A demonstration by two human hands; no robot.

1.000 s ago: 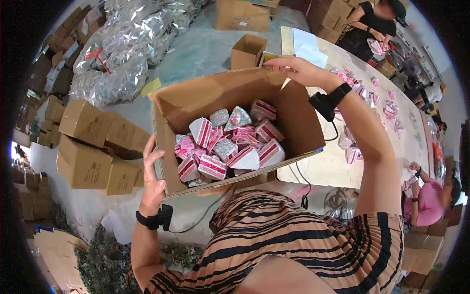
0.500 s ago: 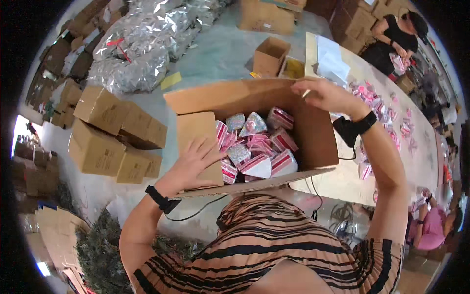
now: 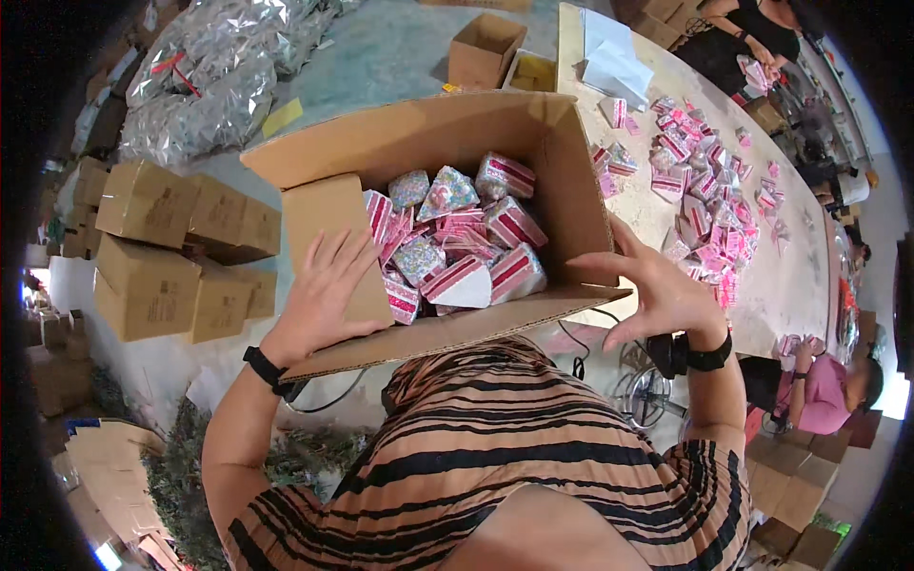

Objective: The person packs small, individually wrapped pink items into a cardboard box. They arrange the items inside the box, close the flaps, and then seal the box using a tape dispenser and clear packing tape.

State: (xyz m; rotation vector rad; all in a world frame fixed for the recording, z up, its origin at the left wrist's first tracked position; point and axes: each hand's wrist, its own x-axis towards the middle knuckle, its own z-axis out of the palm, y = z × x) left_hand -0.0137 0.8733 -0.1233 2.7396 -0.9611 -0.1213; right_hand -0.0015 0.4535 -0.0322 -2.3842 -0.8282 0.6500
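Observation:
An open cardboard box [image 3: 343,143] in front of me holds several toy cake slices [image 3: 457,283], with pink layers and white or sprinkle-covered tops. My left hand [image 3: 328,285] lies over the box's left flap [image 3: 328,205], which is folded inward; its fingers are spread. At the near right corner, my right hand [image 3: 662,295] has its fingers and thumb apart around the end of the near flap [image 3: 457,333]. Its fingertips reach the box edge; whether they press on it I cannot tell. The far flap stands up.
Right of the box, a pale table [image 3: 776,257] carries a heap of pink cake slices [image 3: 700,190] and white papers [image 3: 609,62]. Closed cartons [image 3: 143,290] stack on the left, near silver wrapped bundles [image 3: 209,95]. Two people work at right. A green bushy pile [image 3: 190,466] lies lower left.
My right hand has come from the box's far right corner to its near right corner. My left hand stays on the left flap. The whole view has shifted, showing more of the table.

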